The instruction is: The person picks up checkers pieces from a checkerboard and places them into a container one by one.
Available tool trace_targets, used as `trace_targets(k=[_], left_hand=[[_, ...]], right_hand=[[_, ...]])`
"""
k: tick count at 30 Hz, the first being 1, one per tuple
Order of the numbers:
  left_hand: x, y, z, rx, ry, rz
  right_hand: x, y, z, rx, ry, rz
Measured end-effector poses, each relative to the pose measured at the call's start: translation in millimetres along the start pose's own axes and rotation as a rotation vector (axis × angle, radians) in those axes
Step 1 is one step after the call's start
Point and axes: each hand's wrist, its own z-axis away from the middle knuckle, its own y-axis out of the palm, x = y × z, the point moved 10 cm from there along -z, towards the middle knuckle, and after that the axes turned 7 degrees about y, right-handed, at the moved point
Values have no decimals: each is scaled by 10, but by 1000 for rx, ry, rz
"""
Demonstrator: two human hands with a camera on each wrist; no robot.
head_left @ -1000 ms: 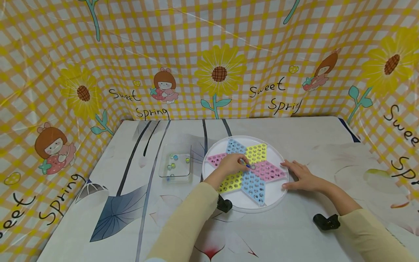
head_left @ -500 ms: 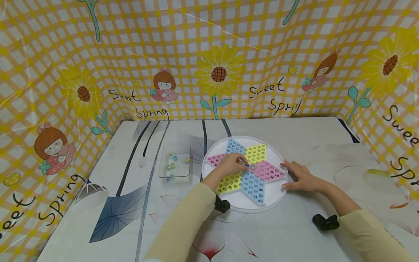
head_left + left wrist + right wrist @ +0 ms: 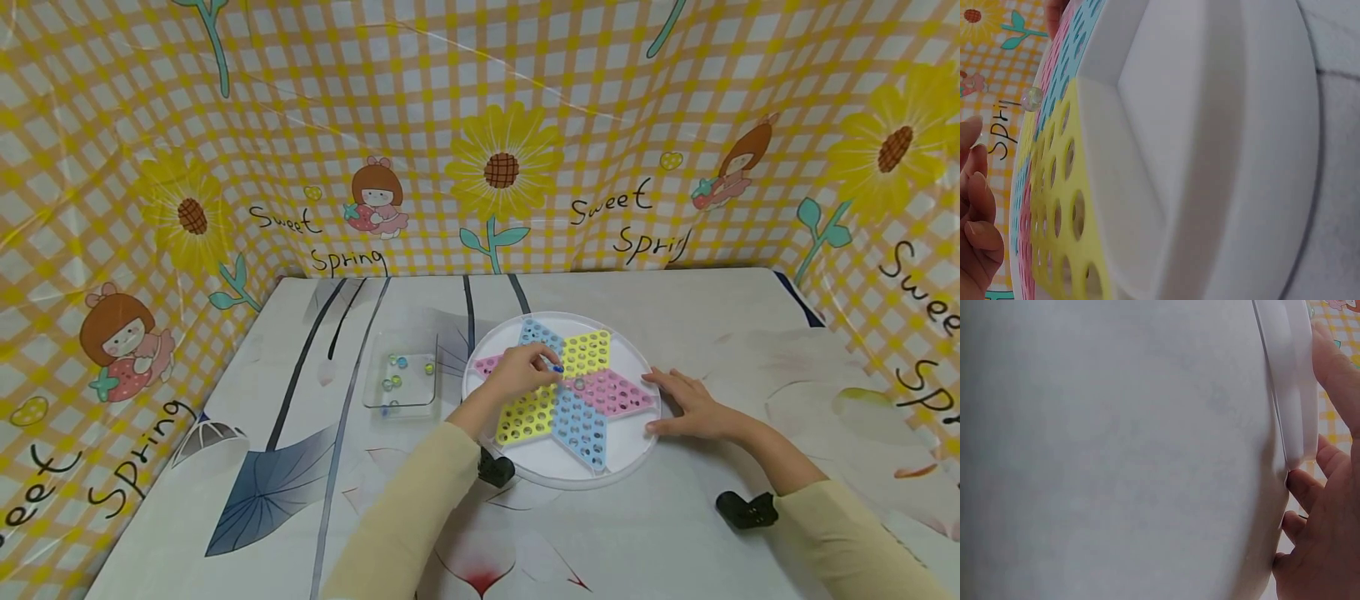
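My left hand (image 3: 517,371) is over the left-centre of a round white Chinese checkers board (image 3: 633,442), which has a star of pink, blue and yellow holed sections. Its fingertips pinch a small marble (image 3: 558,369) with blue in it; the left wrist view shows only a glassy sliver between thumb and finger. Near the star's centre sits a clear marble (image 3: 579,384), standing proud of the holes in the left wrist view (image 3: 1032,99). My right hand (image 3: 686,406) rests at the board's right rim, fingers spread, thumb along the white edge (image 3: 1297,381) in the right wrist view.
Left of the board stands a clear plastic box (image 3: 401,404) with several green and blue marbles in it. A white patterned cloth (image 3: 300,517) covers the table. A yellow checked curtain (image 3: 427,100) encloses the back and sides. Black wrist devices (image 3: 746,508) sit at both wrists.
My left hand has lifted and drawn left, away from the clear marble near the centre, with the blue marble still pinched. The right hand has stayed at the rim.
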Motion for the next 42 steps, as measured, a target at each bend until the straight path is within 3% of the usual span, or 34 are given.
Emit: trace_targets(k=[9, 19, 31, 42], left_hand=[[-29, -145, 44, -20, 48, 29], [-88, -399, 118, -73, 132, -46], [-20, -687, 240, -100, 105, -4], [174, -995, 372, -183, 45, 23]], right_hand=[[10, -1, 4, 3, -3, 1], [2, 2, 2, -1, -6, 1], [-5, 4, 12, 4, 9, 2], [17, 5, 13, 5, -2, 0]])
